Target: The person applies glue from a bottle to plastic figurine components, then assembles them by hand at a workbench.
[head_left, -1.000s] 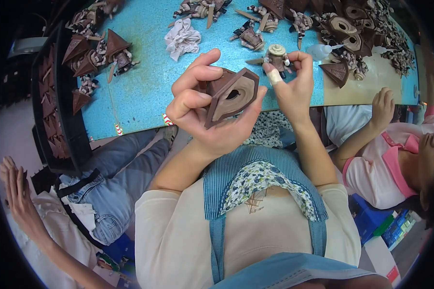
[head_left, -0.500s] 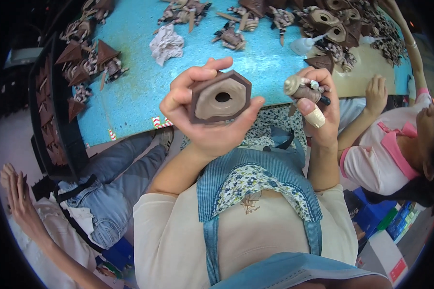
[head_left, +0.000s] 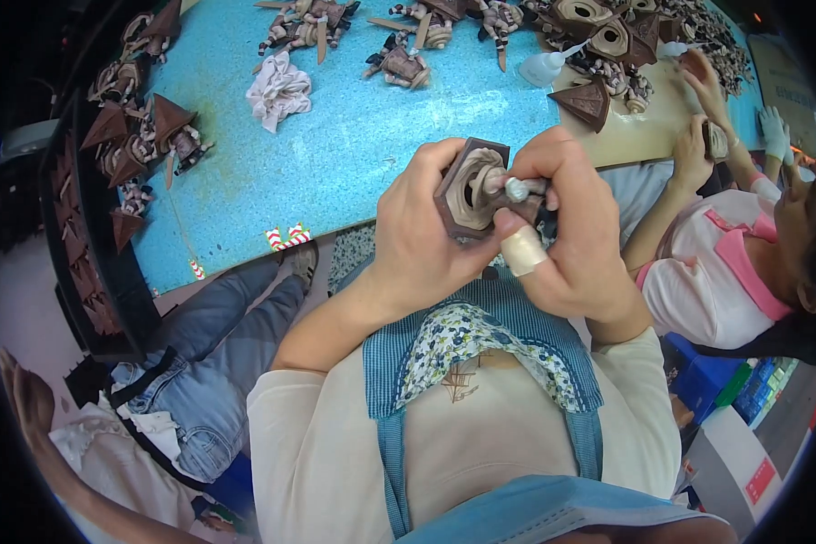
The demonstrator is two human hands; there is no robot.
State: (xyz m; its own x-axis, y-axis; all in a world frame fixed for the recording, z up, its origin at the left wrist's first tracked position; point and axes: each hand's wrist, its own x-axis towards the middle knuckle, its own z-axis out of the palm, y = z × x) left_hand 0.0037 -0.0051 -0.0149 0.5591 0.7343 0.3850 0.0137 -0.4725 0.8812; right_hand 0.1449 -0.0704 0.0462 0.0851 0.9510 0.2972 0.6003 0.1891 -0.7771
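My left hand (head_left: 414,222) is closed around a brown hexagonal piece (head_left: 463,169), its hollow beige underside with a dark central hole turned toward my right hand. My right hand (head_left: 578,218), its thumb wrapped in pale tape, pinches a small beige-and-grey figurine (head_left: 493,180). One end of the figurine is at the beige hollow beside the hole; whether it touches there I cannot tell. My fingers cover much of the figurine. Both hands are held close together in front of my apron, at the table's near edge.
On the blue table (head_left: 381,136) lie a crumpled white cloth (head_left: 279,89), a squeeze bottle (head_left: 546,67) and several figurines (head_left: 397,65). A brown pointed piece (head_left: 585,102) is nearby. A black tray (head_left: 122,331) stands left. Co-workers are on both sides; one's hand (head_left: 695,152) is at right.
My hands have come together: the figurine moved left to the hexagonal piece, which moved right and turned sideways. The co-worker at right now holds a similar piece.
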